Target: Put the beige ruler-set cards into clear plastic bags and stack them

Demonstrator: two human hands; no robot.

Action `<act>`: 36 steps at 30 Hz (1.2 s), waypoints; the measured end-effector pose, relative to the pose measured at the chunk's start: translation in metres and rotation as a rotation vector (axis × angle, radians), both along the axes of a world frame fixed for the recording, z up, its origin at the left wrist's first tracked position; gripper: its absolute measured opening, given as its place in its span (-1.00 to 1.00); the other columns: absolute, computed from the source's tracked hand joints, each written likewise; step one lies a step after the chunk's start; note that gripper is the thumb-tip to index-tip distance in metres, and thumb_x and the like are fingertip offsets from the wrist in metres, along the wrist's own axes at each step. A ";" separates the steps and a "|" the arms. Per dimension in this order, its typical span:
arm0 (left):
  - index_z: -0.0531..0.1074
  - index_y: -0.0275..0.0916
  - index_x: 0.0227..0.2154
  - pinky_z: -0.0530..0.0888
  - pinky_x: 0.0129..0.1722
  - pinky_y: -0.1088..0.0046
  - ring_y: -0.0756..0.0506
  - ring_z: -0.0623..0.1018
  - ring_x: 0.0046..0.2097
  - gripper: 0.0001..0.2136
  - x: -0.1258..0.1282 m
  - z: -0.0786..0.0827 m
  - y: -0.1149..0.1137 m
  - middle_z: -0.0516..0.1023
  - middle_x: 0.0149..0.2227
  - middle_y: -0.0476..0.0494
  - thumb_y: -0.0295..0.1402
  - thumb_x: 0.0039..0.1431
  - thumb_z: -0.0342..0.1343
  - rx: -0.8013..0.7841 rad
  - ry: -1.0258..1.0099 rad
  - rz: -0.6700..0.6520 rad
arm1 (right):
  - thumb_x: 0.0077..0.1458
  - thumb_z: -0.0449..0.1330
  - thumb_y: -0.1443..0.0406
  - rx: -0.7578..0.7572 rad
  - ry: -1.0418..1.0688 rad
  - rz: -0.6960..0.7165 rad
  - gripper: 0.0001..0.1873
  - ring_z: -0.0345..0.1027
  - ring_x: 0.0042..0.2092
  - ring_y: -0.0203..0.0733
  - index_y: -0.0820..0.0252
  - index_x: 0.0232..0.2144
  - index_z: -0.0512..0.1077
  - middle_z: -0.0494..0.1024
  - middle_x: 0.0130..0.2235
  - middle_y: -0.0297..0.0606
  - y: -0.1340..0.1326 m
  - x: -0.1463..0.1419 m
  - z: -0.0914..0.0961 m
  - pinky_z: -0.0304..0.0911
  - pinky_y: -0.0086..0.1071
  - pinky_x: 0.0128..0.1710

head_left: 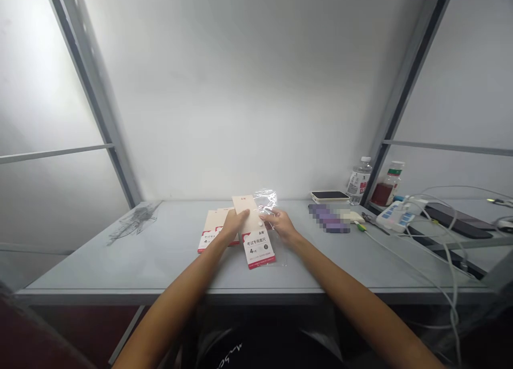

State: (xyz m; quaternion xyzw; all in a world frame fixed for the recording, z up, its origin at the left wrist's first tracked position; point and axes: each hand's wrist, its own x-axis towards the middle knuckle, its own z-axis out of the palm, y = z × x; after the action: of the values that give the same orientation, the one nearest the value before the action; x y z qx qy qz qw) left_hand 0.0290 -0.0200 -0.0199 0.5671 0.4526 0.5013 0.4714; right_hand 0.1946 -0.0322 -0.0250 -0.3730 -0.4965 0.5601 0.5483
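Observation:
Just above the table, my left hand (232,223) grips a long printed card (258,247) by its left edge, thumb on top. The card is cream at the top and white below, with a red strip along its bottom. My right hand (284,224) pinches a clear plastic bag (267,198) at the card's right side. The bag overlaps the card's right edge; how far the card sits inside it I cannot tell. Similar cards (212,227) lie on the table behind my left hand and are partly covered by it.
The grey table (160,262) carries a phone (331,195), a blurred purple item (328,219), a clear bottle (359,181) and a jar of dark red liquid (388,186) on the right. A power strip (396,215) trails white cables there. Scribbles (135,222) mark the left side.

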 end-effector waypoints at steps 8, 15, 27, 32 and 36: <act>0.44 -0.36 -0.29 0.45 -0.35 0.34 -0.18 0.54 -0.30 -0.67 -0.003 -0.004 0.004 0.56 -0.31 -0.28 -0.20 -0.04 0.08 -0.020 0.031 -0.132 | -0.19 0.30 0.27 -0.055 0.035 0.033 -0.49 0.41 -0.47 -0.21 0.20 -0.10 0.37 0.55 -0.43 -0.27 0.001 0.001 0.001 0.34 -0.34 -0.45; 0.45 -0.34 -0.32 0.42 -0.37 0.34 -0.17 0.53 -0.33 -0.68 -0.007 -0.004 0.004 0.55 -0.32 -0.26 -0.18 -0.05 0.09 -0.035 0.085 -0.181 | -0.13 0.27 0.21 -0.133 0.037 0.019 -0.67 0.40 -0.46 -0.27 0.23 -0.26 0.47 0.53 -0.43 -0.23 0.006 0.008 0.002 0.35 -0.42 -0.44; 0.45 -0.37 -0.45 0.35 -0.42 0.42 -0.10 0.48 -0.42 -0.71 -0.011 0.007 -0.006 0.53 -0.45 -0.18 -0.19 -0.12 0.16 -0.096 0.161 -0.289 | -0.12 0.26 0.31 -0.181 0.027 -0.058 -0.87 0.41 -0.45 -0.27 0.29 -0.45 0.49 0.56 -0.44 -0.16 0.013 0.009 -0.004 0.36 -0.44 -0.42; 0.44 -0.32 -0.52 0.34 -0.43 0.44 -0.09 0.47 -0.44 -0.76 -0.012 0.009 -0.007 0.53 -0.48 -0.16 -0.20 -0.13 0.17 -0.127 0.146 -0.334 | -0.10 0.23 0.34 -0.178 0.030 -0.037 -0.90 0.43 -0.43 -0.24 0.29 -0.46 0.48 0.56 -0.45 -0.15 0.008 0.008 -0.001 0.35 -0.44 -0.45; 0.44 -0.30 -0.50 0.35 -0.42 0.44 -0.08 0.48 -0.43 -0.80 -0.012 0.013 -0.007 0.53 -0.47 -0.15 -0.23 -0.11 0.16 -0.153 0.101 -0.360 | -0.07 0.22 0.33 -0.168 0.026 -0.068 -0.89 0.42 -0.43 -0.25 0.29 -0.44 0.48 0.56 -0.44 -0.14 0.009 0.008 0.000 0.35 -0.45 -0.44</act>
State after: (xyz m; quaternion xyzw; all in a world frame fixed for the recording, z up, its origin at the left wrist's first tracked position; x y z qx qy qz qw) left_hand 0.0166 -0.0269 -0.0069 0.6258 0.4038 0.3442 0.5718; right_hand 0.2028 -0.0233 -0.0251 -0.4270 -0.4277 0.5858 0.5399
